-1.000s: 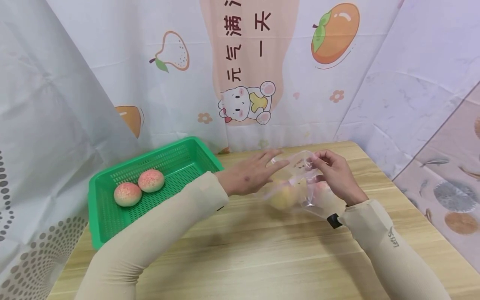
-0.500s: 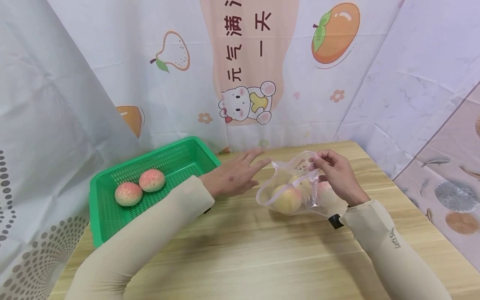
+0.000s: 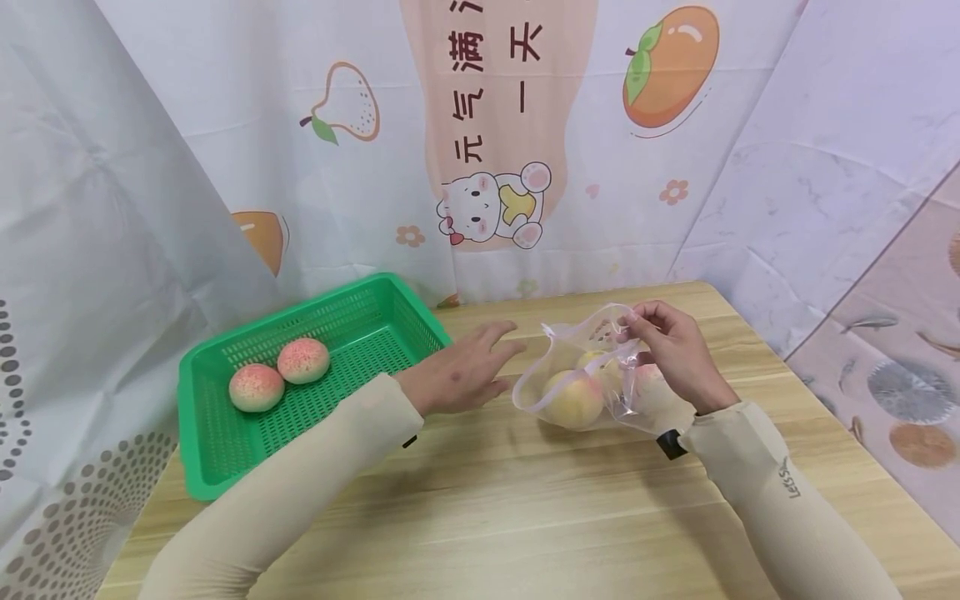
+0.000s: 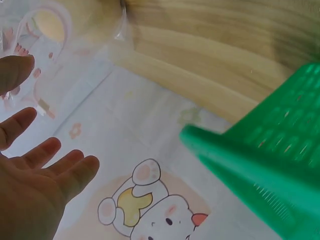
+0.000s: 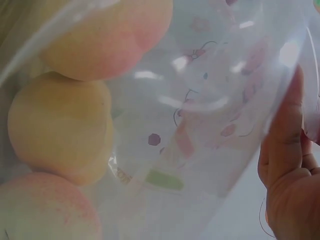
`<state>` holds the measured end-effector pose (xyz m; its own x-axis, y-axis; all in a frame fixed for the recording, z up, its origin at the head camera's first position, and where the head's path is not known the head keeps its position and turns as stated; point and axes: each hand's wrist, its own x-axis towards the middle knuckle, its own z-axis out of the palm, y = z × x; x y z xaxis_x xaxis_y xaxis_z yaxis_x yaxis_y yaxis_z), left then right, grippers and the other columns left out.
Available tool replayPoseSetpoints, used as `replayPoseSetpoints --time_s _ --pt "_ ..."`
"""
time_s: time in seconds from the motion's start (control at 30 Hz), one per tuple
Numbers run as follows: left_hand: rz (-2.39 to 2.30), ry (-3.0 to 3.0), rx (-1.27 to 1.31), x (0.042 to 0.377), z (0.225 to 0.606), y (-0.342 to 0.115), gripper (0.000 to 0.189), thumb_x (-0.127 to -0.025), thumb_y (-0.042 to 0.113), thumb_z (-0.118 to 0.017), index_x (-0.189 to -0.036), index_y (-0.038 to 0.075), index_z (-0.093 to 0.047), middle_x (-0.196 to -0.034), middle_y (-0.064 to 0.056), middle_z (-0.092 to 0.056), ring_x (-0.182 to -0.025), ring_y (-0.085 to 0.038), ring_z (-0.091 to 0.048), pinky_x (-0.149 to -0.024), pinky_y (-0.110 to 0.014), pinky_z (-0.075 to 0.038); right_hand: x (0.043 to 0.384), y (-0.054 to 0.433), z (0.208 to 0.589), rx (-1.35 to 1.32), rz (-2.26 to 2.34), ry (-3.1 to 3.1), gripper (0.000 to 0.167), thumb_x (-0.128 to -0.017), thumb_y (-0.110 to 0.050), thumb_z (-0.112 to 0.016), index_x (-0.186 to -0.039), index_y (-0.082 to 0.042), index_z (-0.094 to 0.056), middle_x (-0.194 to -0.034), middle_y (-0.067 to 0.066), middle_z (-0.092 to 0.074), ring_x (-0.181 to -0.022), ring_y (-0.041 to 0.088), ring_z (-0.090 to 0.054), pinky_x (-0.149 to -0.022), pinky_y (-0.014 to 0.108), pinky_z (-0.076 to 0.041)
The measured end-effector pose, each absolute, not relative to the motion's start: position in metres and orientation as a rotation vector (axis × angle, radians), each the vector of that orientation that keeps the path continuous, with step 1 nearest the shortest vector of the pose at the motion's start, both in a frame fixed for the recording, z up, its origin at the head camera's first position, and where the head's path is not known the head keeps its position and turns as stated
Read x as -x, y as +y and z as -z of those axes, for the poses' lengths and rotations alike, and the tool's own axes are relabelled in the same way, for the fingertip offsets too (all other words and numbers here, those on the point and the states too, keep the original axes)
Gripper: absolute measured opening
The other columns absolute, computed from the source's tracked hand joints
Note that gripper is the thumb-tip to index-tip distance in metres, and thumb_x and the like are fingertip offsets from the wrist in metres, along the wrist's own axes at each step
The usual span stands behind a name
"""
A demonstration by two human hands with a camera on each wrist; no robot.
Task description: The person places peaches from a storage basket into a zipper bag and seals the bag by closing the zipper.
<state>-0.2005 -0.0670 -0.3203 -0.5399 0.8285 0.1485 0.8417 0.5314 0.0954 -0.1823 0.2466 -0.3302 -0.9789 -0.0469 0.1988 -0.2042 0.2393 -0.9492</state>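
A clear plastic zip bag (image 3: pixel 534 406) lies on the table with its mouth gaping to the left. My right hand (image 3: pixel 675 350) pinches the bag's upper edge between thumb and fingers. Inside are several peaches, among them a yellow peach (image 3: pixel 573 400) near the mouth and a pinkish peach (image 3: pixel 651 385) deeper in; the right wrist view shows a yellow peach (image 5: pixel 60 127) between two others. My left hand (image 3: pixel 459 372) holds nothing, its fingers spread, a little left of the bag's mouth and apart from it. In the left wrist view this left hand (image 4: pixel 35 195) shows palm and loose fingers.
A green perforated basket (image 3: pixel 183 433) stands at the table's left, close to my left forearm. Two pink peaches lie in it, a front peach (image 3: pixel 257 388) and a rear peach (image 3: pixel 303 361). Behind the wooden table (image 3: pixel 525 517) hangs a printed curtain (image 3: pixel 360 192).
My left hand has come away from the bag's mouth, moving left and slightly toward me, so the opening is now uncovered. My right hand has kept its pinch, almost still.
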Motion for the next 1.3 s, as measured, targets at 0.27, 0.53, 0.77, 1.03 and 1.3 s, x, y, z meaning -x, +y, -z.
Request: replayPoseSetpoints --time_s 0.27,0.53,0.77,1.03,1.3 --pt "0.247 -2.497 1.516 0.195 0.340 -0.069 0.037 -0.093 0.019 -0.073 -0.123 0.008 -0.056 -0.142 -0.019 -0.047 -0.127 -0.032 -0.053 -0.103 -0.043 -0.047 0.183 0.247 0.331 -0.233 -1.859 -2.359 0.024 -0.104 -0.021 -0.055 -0.105 0.003 -0.054 -0.098 -0.011 -0.066 -0.086 0.003 -0.065 -0.063 0.025 -0.057" --pt "0.175 -2.369 1.497 0.189 0.359 -0.068 0.035 -0.089 0.020 -0.077 -0.117 0.008 -0.061 -0.141 -0.020 -0.048 -0.129 -0.034 -0.051 -0.100 -0.043 -0.049 0.183 0.246 0.331 -0.226 -1.856 -2.370 0.024 -0.105 -0.021 -0.054 -0.105 0.003 -0.053 -0.097 -0.011 -0.065 -0.086 0.003 -0.065 -0.064 0.025 -0.057" --pt "0.096 -2.356 1.472 0.184 0.370 -0.064 0.027 -0.094 0.020 -0.071 -0.116 0.008 -0.060 -0.144 -0.021 -0.046 -0.135 -0.038 -0.044 -0.105 -0.047 -0.045 0.182 0.246 0.331 -0.209 -1.868 -2.372 0.024 -0.105 -0.020 -0.054 -0.107 0.004 -0.053 -0.098 -0.011 -0.066 -0.087 0.003 -0.064 -0.064 0.025 -0.057" --pt "0.047 -2.215 1.461 0.185 0.385 -0.062 0.007 -0.097 0.007 -0.061 -0.104 0.007 -0.057 -0.142 -0.024 -0.047 -0.134 -0.042 -0.045 -0.106 -0.050 -0.043 0.182 0.247 0.333 -0.188 -1.844 -2.392 0.027 -0.105 -0.021 -0.053 -0.108 0.005 -0.053 -0.098 -0.012 -0.066 -0.087 0.002 -0.064 -0.064 0.024 -0.056" --pt "0.029 -2.156 1.439 0.188 0.394 -0.059 0.012 -0.094 -0.002 -0.061 -0.100 0.007 -0.058 -0.140 -0.022 -0.048 -0.133 -0.041 -0.046 -0.102 -0.051 -0.047 0.181 0.248 0.333 -0.194 -1.840 -2.386 0.025 -0.105 -0.021 -0.054 -0.107 0.004 -0.053 -0.098 -0.013 -0.065 -0.087 0.002 -0.064 -0.064 0.024 -0.056"
